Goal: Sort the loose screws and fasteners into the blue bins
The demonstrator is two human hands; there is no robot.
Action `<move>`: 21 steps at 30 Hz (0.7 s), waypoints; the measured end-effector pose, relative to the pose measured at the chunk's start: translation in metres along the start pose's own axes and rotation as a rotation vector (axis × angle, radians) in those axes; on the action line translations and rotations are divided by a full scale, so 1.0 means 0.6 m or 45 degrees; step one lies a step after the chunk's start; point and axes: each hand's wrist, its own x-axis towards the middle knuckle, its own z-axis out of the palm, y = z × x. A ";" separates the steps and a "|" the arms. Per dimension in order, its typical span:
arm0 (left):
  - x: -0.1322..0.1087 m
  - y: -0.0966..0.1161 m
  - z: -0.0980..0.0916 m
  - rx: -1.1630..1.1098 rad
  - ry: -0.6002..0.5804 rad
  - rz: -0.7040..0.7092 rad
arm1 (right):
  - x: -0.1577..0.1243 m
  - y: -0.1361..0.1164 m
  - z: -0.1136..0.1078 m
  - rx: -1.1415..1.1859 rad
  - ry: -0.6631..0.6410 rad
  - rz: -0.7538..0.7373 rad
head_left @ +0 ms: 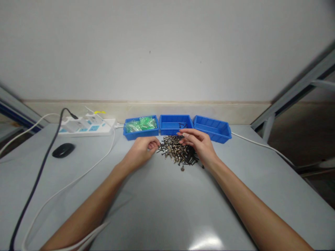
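Note:
A pile of small screws [175,150], some silvery and some black, lies on the grey table. At its left edge is my left hand [142,150], fingers curled and thumb bent in near a few dark screws. What its fingertips hold, if anything, is too small to make out. My right hand [200,144] hovers over the pile's right side, in front of the middle blue bin [175,131]. Its fingers are bent and somewhat apart, and I see nothing clearly held. A few black screws [182,125] lie inside that bin.
The left blue bin [141,133] holds clear and green plastic packets [141,123]. The right blue bin [212,129] stands angled beside the middle one. A power strip [102,129], black mouse [63,150] and cables [42,174] occupy the left. A wall [167,69] rises behind.

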 end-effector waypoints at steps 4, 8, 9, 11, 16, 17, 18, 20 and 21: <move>0.002 0.000 -0.007 -0.043 0.063 -0.032 | -0.002 -0.002 0.001 -0.039 -0.005 -0.016; 0.003 -0.001 -0.008 -0.268 0.118 -0.084 | -0.006 -0.005 0.005 -0.125 -0.042 -0.049; 0.003 0.001 -0.007 -0.339 0.129 -0.090 | -0.007 -0.006 0.006 -0.147 -0.051 -0.052; 0.002 0.007 -0.005 -0.460 0.140 -0.086 | -0.009 -0.006 0.009 -0.193 -0.063 -0.048; -0.002 0.029 -0.002 -0.644 0.077 -0.030 | -0.017 -0.009 0.017 -0.212 -0.170 0.016; -0.002 0.031 -0.002 -0.669 0.063 -0.024 | -0.018 -0.010 0.019 -0.186 -0.199 0.047; -0.003 0.033 -0.001 -0.687 0.052 -0.021 | -0.019 -0.010 0.020 -0.155 -0.223 0.081; -0.003 0.033 -0.001 -0.705 0.041 -0.018 | -0.020 -0.009 0.022 -0.085 -0.249 0.141; -0.004 0.033 0.000 -0.708 0.038 -0.016 | -0.020 -0.008 0.023 -0.053 -0.259 0.162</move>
